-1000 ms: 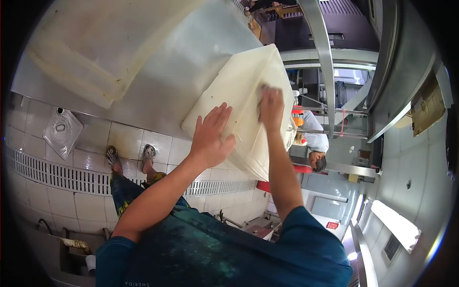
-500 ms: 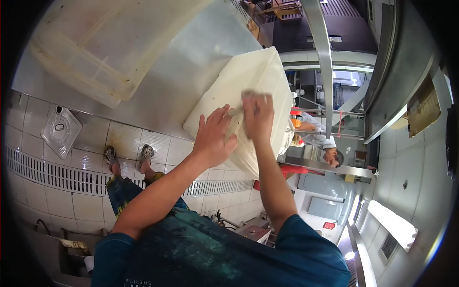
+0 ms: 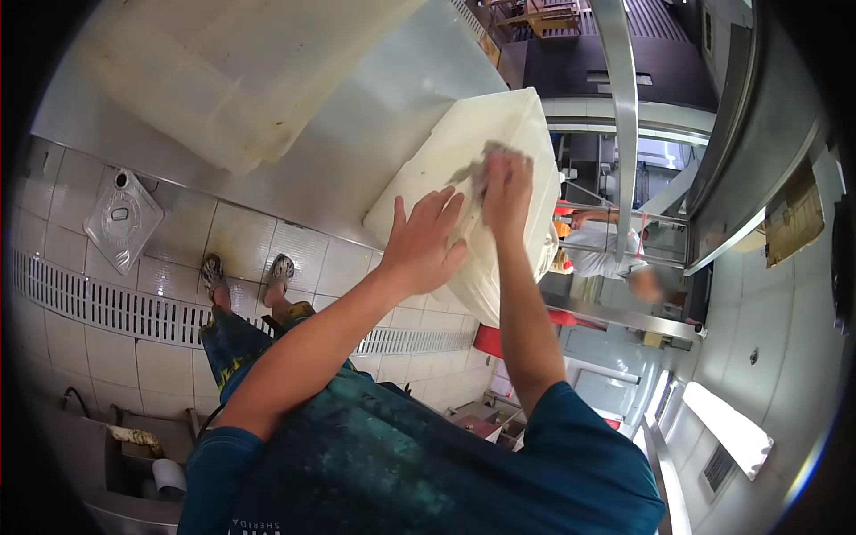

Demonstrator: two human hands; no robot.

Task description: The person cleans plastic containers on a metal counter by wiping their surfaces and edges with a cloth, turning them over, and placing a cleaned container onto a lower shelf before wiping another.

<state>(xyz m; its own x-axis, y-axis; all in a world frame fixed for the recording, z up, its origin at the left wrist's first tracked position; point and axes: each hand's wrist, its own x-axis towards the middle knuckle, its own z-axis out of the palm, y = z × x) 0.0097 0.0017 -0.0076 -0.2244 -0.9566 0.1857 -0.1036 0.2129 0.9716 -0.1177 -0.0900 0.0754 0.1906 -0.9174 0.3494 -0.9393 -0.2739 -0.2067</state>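
Observation:
A large off-white plastic bin [image 3: 446,147] rests tilted on the steel counter, one smooth face turned up toward me. My left hand [image 3: 423,241] lies on its near part, fingers spread and nothing in them. Farther along the same face, my right hand [image 3: 508,196] is closed around a grey-brown scouring pad [image 3: 489,162], pressed against the plastic. Motion blurs the pad, so its exact texture is unclear. Beside the bin, on the left, lies a large translucent plastic container [image 3: 223,85] with dark specks on it.
The steel counter [image 3: 348,116] ends above a tiled floor with a drain grate [image 3: 116,308]. A foil-like tray [image 3: 123,218] is on the tiles. A steel post [image 3: 617,107] rises beyond the bin. Behind it, a person in a light top [image 3: 597,250] stands near orange-red bottles.
My right hand has slid the scouring pad a little farther up and right over the bin. My left hand stays on the bin. The view has shifted slightly, and the other person's posture has changed.

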